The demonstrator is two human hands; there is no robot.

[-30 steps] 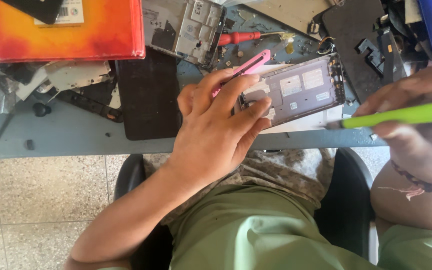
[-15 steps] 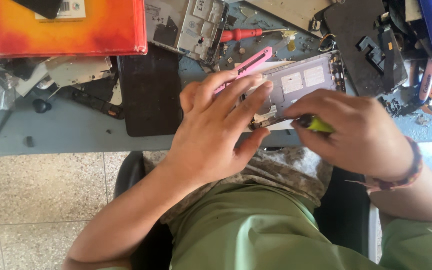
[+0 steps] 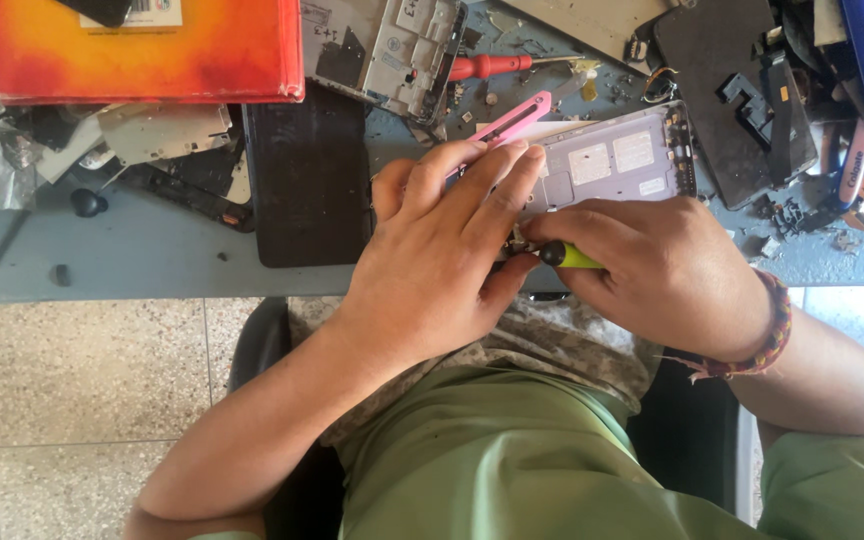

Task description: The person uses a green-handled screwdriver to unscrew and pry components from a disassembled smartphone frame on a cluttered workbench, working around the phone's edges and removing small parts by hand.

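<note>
An opened phone frame point(image 3: 617, 160), grey-lilac with pale inner plates, lies at the front edge of the blue-grey workbench point(image 3: 132, 260). My left hand point(image 3: 447, 260) lies flat over its left end, fingers pressing it down. My right hand point(image 3: 652, 265) grips a small green-handled screwdriver point(image 3: 570, 257), whose black tip end points left at the frame's lower left corner, close to my left thumb. A pink utility knife point(image 3: 514, 118) lies just past my left fingertips. The frame's left part is hidden under my hand.
A black phone panel point(image 3: 307, 180) lies left of my hands. Behind are an orange-red box point(image 3: 132, 50), a stripped white phone chassis point(image 3: 392, 45), a red-handled screwdriver point(image 3: 492, 67), a dark phone back point(image 3: 732, 100) and loose parts. A dark chair point(image 3: 687, 440) and tiled floor point(image 3: 82, 400) lie below.
My right hand came in from the right with the green screwdriver and set its tip at the frame's corner. My left hand stayed on the frame.
</note>
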